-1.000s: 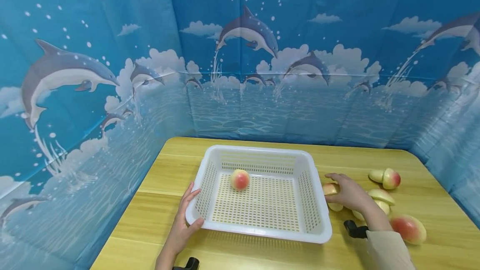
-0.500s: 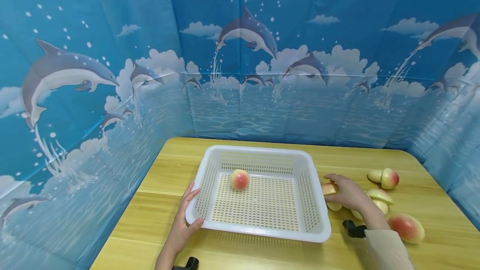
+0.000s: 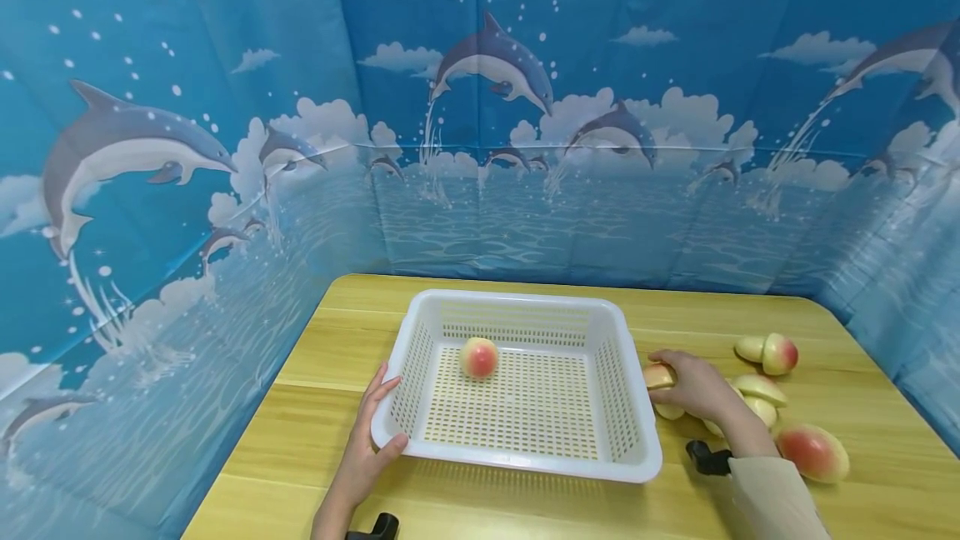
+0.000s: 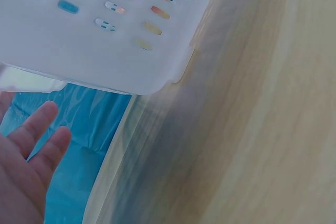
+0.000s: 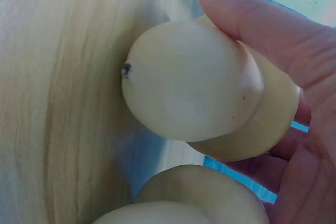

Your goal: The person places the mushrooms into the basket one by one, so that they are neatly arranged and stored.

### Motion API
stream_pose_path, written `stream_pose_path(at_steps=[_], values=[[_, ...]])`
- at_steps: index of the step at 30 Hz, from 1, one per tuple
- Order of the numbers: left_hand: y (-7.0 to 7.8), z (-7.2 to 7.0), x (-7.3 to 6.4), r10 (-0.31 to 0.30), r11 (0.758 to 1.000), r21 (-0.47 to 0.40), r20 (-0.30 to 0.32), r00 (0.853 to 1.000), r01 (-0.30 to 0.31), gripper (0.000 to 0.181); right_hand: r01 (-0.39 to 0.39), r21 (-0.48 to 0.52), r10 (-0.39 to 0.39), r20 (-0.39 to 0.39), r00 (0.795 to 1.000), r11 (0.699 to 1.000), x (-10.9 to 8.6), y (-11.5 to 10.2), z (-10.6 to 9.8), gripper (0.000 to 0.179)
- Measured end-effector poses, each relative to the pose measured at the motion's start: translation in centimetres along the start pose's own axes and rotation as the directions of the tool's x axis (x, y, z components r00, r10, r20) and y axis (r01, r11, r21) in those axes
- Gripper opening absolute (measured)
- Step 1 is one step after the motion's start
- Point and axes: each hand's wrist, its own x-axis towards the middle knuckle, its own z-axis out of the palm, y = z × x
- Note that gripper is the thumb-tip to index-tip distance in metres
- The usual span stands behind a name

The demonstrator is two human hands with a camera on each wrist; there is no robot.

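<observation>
A yellow bench [image 3: 288,432] carried a white basket [image 3: 517,467], the left hand [image 3: 364,446] resting straight-fingered on its left side and the right hand [image 3: 699,392] grasping a peach [image 3: 658,375] just beyond its right wall, while a blushed fruit [image 3: 479,358] lay inside and a neighbouring pale fruit [image 5: 181,82] bore a dark tip [image 5: 126,70] seen only from the right wrist.
</observation>
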Motion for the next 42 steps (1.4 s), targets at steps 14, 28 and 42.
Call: stream_pose_path(at_steps=[14,28,42], values=[[-0.12,-0.09,0.07,-0.002,1.000,-0.020,0.011,1.000,0.002,0.068,-0.020,-0.001,0.020,0.010,1.000,1.000,0.33,-0.05,0.16,0.071],[-0.12,-0.11,0.07,-0.002,1.000,-0.018,0.013,1.000,0.003,0.067,0.000,0.034,0.001,-0.023,1.000,0.999,0.22,-0.13,0.18,0.063],[-0.40,-0.07,0.08,0.019,0.999,-0.026,0.006,1.000,-0.019,0.068,-0.005,0.052,0.009,-0.088,0.996,0.999,0.17,-0.03,-0.29,0.068]])
